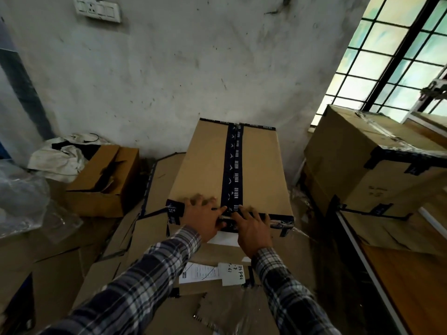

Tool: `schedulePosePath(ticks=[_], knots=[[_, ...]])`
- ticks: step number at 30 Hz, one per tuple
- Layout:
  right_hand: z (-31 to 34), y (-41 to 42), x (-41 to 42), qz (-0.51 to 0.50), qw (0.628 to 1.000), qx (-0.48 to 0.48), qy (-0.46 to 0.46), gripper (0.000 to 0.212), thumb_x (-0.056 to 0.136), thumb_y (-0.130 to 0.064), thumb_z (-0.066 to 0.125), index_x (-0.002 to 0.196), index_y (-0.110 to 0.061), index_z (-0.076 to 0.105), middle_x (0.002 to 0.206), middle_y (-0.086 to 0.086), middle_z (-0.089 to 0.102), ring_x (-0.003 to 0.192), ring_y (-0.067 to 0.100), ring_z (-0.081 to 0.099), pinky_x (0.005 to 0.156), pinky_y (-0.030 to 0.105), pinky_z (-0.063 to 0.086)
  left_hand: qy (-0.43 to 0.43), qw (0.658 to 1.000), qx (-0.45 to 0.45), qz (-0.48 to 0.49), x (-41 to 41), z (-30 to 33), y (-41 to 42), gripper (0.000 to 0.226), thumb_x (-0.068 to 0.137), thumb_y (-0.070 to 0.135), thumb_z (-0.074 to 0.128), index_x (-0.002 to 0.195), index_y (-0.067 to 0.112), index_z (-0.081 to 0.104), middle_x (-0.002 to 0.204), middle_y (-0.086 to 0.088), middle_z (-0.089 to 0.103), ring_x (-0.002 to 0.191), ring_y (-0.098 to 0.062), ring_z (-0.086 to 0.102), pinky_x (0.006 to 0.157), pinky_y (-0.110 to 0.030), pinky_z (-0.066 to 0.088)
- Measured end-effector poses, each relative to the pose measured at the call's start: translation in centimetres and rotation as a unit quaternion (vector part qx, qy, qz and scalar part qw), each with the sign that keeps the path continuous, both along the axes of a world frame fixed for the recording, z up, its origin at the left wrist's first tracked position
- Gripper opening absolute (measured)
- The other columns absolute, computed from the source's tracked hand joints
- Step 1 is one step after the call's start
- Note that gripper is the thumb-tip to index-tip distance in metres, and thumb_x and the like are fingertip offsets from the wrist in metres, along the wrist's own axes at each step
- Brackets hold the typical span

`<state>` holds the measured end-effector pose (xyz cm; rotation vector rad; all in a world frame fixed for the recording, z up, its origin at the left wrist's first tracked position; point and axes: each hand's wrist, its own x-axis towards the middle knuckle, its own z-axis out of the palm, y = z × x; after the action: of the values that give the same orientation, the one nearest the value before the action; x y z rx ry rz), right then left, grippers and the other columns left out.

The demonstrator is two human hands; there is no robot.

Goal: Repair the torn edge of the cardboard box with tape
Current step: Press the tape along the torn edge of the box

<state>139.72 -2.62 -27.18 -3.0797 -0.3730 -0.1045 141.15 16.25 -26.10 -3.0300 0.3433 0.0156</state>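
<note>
Cardboard box lay directly under both hands, its near top edge beneath the fingers, resting on a heap of flattened cartons. The left hand pressed flat with fingers spread; the right hand lay just beside it, fingers straight, both gripping nothing, smoothing the dark printed tape over that edge. The box looked stiff yet light, likely crushable at the torn rim, so pressing along the edge while steadying the corners seemed wisest. It was sealed, so its contents were hidden. Beyond the left hand an open carton showed only shadow inside; past the right hand stood taped boxes, closed.
</note>
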Motion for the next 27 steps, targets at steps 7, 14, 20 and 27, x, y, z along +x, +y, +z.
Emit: schedulePosePath(ticks=[7,14,20,27], knots=[[2.9,0.1,0.3,0.013,0.999,0.032,0.041,0.063,0.102,-0.023,0.060,0.159,-0.040,0.039,0.170,-0.006,0.033,0.159,0.025,0.024,0.124,0.069,0.020,0.018,0.999,-0.022,-0.016,0.0,0.4,0.7,0.081,0.096,0.078,0.038,0.163,0.047,0.005,0.176,-0.001,0.003,0.158,-0.041,0.005,0.116,-0.075,0.017],[4.4,0.8,-1.2,0.016,0.999,0.032,-0.001,0.068,0.105,-0.024,0.056,0.166,-0.027,0.027,0.172,-0.001,0.031,0.159,0.024,0.027,0.130,0.054,0.021,-0.056,0.997,-0.043,-0.039,-1.9,0.8,1.3,0.083,0.100,0.067,0.043,0.166,0.034,0.005,0.175,-0.004,0.009,0.159,-0.035,0.013,0.121,-0.070,0.011],[3.7,1.0,-3.1,0.015,0.999,0.032,0.001,0.066,0.105,-0.022,0.059,0.165,-0.026,0.031,0.175,0.000,0.025,0.161,0.025,0.022,0.130,0.050,0.019,-0.098,0.989,-0.094,-0.060,-3.9,0.6,1.6,0.065,0.103,0.048,0.050,0.160,0.027,0.027,0.167,-0.005,0.031,0.152,-0.033,0.030,0.121,-0.060,0.024],[3.5,0.8,-3.9,-0.001,0.999,0.034,0.020,0.070,0.103,-0.024,0.064,0.164,-0.029,0.031,0.172,-0.002,0.031,0.157,0.026,0.029,0.128,0.048,0.026,-0.062,0.993,-0.076,-0.058,-2.9,1.0,1.8,0.065,0.101,0.064,0.044,0.158,0.034,0.036,0.164,0.001,0.038,0.149,-0.029,0.035,0.118,-0.060,0.024]])
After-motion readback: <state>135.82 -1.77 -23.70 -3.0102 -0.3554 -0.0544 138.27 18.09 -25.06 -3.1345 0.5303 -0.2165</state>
